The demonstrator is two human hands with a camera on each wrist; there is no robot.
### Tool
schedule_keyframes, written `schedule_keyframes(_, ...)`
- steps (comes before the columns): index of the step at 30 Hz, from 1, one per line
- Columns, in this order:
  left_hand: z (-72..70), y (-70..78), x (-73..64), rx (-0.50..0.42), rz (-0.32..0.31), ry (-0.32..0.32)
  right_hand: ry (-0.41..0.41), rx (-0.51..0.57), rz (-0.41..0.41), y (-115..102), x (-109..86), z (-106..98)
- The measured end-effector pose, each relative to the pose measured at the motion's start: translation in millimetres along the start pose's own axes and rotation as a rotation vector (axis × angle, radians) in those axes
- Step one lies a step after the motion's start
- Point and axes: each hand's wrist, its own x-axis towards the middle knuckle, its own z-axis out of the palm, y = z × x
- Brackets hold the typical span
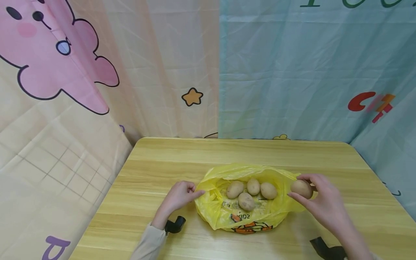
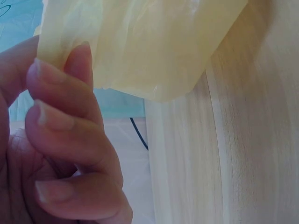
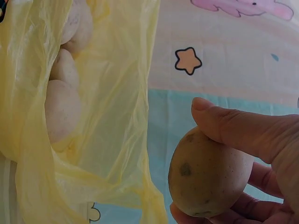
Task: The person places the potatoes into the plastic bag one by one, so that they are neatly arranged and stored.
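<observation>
A yellow plastic bag (image 1: 211, 213) lies on the table with its mouth spread wide. Several potatoes (image 1: 246, 201) rest inside it, on the printed film. At the bag's left edge my left hand (image 1: 182, 195) pinches the rim between thumb and index finger; the left wrist view shows the thin film between those fingertips, the other fingers loosely bent. My right hand (image 1: 328, 200) holds one potato (image 3: 210, 175) between thumb and fingers, just beyond the bag's right edge. Dark spots mark that potato's skin in the right wrist view.
The light wooden table (image 1: 156, 159) has rounded back corners. Printed curtains (image 1: 276, 72) hang right behind it and along both sides. A black wrist-camera mount (image 1: 175, 224) sits by the left wrist, another (image 1: 328, 249) by the right.
</observation>
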Motion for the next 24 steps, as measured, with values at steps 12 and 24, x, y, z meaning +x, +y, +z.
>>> schedule_keyframes(12,0.5,-0.9,-0.1,-0.003,-0.003,-0.002,-0.074,0.069,-0.011,0,5.0,25)
schedule_keyframes(24,0.8,-1.3,0.9,-0.002,0.001,0.000,-0.190,0.135,0.036,0,11.6,49)
